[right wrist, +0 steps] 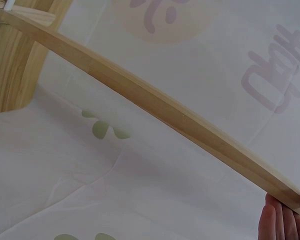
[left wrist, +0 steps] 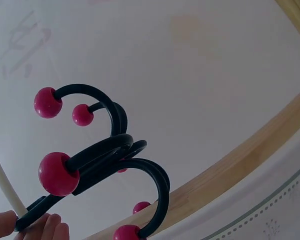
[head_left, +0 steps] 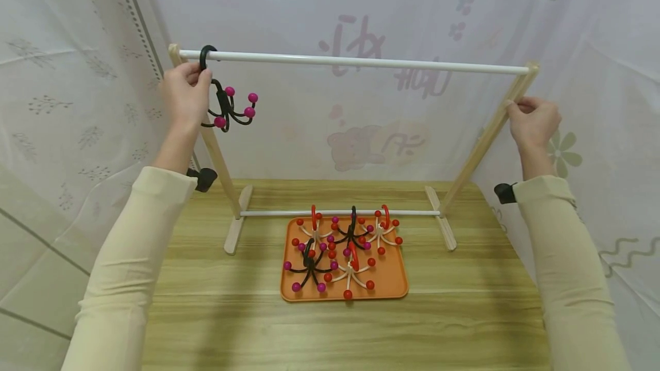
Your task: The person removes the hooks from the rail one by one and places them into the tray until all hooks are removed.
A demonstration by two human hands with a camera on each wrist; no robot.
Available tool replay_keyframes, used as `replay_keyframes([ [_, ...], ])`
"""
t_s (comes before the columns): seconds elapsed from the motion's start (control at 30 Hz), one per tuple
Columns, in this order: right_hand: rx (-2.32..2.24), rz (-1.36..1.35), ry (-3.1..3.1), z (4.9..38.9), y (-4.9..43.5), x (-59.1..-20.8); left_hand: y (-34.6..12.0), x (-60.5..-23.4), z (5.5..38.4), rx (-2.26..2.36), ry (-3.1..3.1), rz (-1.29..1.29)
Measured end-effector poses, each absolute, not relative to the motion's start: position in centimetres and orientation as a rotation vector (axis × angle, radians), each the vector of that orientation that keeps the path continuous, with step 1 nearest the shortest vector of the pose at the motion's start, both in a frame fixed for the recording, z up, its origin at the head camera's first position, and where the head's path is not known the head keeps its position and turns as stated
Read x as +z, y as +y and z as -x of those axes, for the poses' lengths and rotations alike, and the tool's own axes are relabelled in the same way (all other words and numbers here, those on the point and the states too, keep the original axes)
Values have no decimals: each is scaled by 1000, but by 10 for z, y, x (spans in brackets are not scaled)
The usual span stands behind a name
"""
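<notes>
My left hand (head_left: 187, 93) pinches the stem of a black multi-arm hook hanger (head_left: 224, 102) with pink ball tips. Its top hook loops over the white upper rod (head_left: 330, 60) near the rod's left end. In the left wrist view the hanger's curved arms (left wrist: 105, 165) spread out past the fingertips (left wrist: 45, 227). At the other side my right hand (head_left: 533, 122) grips the right wooden post (head_left: 482, 145) a little below its top. The right wrist view shows fingers (right wrist: 280, 220) around that post.
On the wooden table (head_left: 335, 331) an orange tray (head_left: 394, 285) bears several more hook hangers, some black with pink balls, some cream with red balls and red hooks. A lower white rod (head_left: 273, 213) joins the rack's feet behind the tray. A patterned curtain (head_left: 289, 147) hangs at the back.
</notes>
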State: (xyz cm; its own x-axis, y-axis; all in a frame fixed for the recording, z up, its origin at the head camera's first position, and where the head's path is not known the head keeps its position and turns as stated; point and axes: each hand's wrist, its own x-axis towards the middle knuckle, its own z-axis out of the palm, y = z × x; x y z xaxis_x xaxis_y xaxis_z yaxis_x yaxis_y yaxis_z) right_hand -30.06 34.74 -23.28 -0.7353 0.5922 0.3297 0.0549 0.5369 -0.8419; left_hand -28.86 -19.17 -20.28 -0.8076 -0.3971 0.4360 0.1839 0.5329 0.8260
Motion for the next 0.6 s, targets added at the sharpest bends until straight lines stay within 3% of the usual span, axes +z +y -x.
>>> replay_keyframes([
  [0.6,1156,518,-2199,304,348,-235,-192,-201,295,-1404,-2076,-133],
])
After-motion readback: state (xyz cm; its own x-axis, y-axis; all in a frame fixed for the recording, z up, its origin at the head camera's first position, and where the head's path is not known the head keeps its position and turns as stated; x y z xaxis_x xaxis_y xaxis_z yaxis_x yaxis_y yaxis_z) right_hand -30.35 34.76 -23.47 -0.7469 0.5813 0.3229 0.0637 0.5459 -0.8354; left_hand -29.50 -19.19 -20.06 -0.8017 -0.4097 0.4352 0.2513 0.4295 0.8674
